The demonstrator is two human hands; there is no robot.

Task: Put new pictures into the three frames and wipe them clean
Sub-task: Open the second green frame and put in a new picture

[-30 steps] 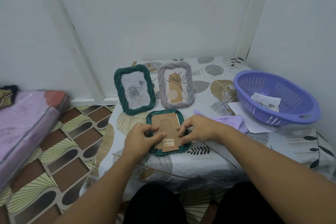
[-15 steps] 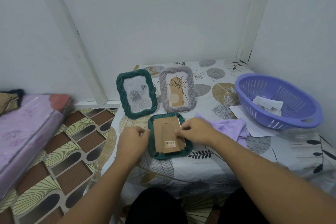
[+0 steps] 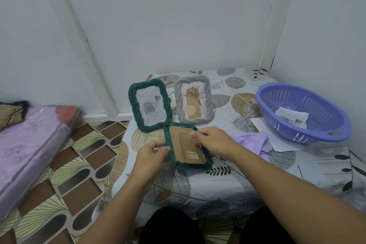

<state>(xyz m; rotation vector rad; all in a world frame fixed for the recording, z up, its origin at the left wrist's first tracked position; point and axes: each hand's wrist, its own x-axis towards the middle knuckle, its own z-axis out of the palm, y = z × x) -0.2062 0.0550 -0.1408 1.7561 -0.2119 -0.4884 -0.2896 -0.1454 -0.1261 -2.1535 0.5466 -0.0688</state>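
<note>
Hidden or unclear: the front of the face-down frame (image 3: 188,147) is turned to the table (image 3: 227,182); its right edge is covered by the right hand (image 3: 214,140). The small label on its cardboard back is too small to be read. The paper in the basket (image 3: 303,113) is seen only in part.

Face-down frame: green, laid at the near left of the table, long axis running near to far, slightly tilted; brown backing and stand flap turned up.

Left hand (image 3: 151,153): fingers curled at the frame's left edge, pinching there; what exactly is pinched cannot be made out. Right hand: fingers curled, pinching at the far part of the backing.

Green frame with rose picture (image 3: 149,105): stood upright just beyond, facing the viewer. Grey frame with plant picture (image 3: 194,101): stood upright beside it, to the right.

Purple cloth (image 3: 252,141): crumpled right of the hands, partly behind the right wrist. White sheet (image 3: 277,140): tucked under the basket at far right.
</note>
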